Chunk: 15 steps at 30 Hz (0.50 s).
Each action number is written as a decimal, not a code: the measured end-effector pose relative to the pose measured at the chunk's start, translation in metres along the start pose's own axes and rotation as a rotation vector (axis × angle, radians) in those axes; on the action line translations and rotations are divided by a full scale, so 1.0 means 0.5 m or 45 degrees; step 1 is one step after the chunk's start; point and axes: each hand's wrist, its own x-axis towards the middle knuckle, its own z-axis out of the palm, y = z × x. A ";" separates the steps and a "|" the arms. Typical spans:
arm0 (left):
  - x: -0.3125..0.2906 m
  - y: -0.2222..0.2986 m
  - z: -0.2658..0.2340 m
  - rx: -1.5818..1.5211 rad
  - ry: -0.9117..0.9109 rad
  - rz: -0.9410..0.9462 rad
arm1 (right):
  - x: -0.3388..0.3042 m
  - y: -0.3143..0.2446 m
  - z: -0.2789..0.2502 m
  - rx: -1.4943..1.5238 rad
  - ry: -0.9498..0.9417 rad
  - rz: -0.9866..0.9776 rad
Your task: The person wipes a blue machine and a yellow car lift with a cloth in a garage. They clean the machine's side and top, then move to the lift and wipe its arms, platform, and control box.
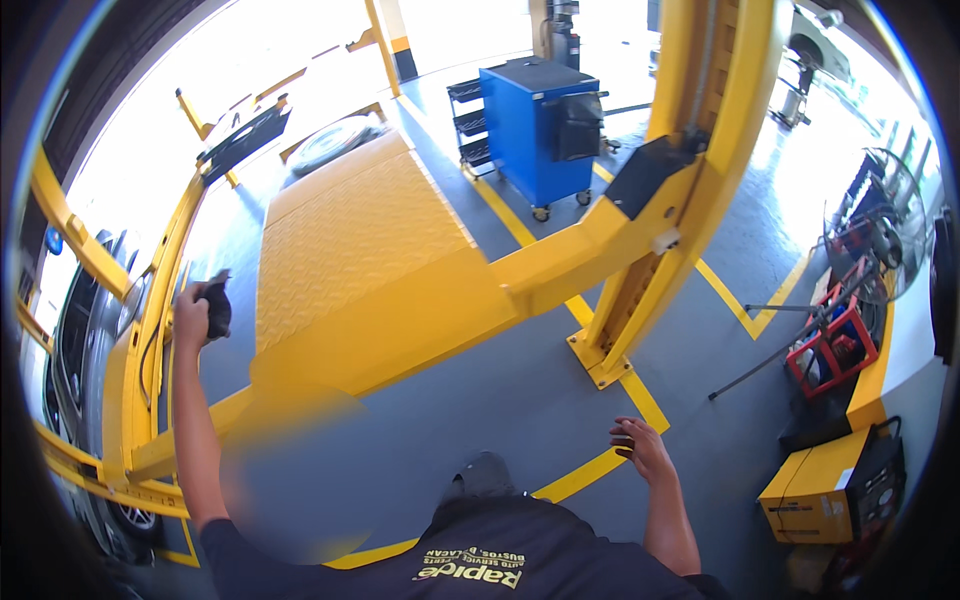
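Note:
My left hand (190,314) is raised at the left with its fingers closed around a crumpled black rag (217,308). It is near the left end of a yellow car lift's crossbeam (400,335), beside the textured ramp (350,230). Lower right, my right hand (645,450) hangs over the grey floor, its fingers loosely bent and apart, holding nothing. It touches nothing that I can see. The closest thing to it is the base of the yellow lift post (600,362).
A blue wheeled cabinet (535,135) stands beyond the beam. On the right are a pedestal fan (885,235), a red metal frame (830,345) and a yellow-and-black machine (825,487). Part of a car (90,340) shows at far left. Yellow lines mark the floor.

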 end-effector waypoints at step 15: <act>-0.613 0.911 1.338 -1.343 -2.434 -0.827 | 0.040 -0.299 -0.351 0.460 0.076 -0.245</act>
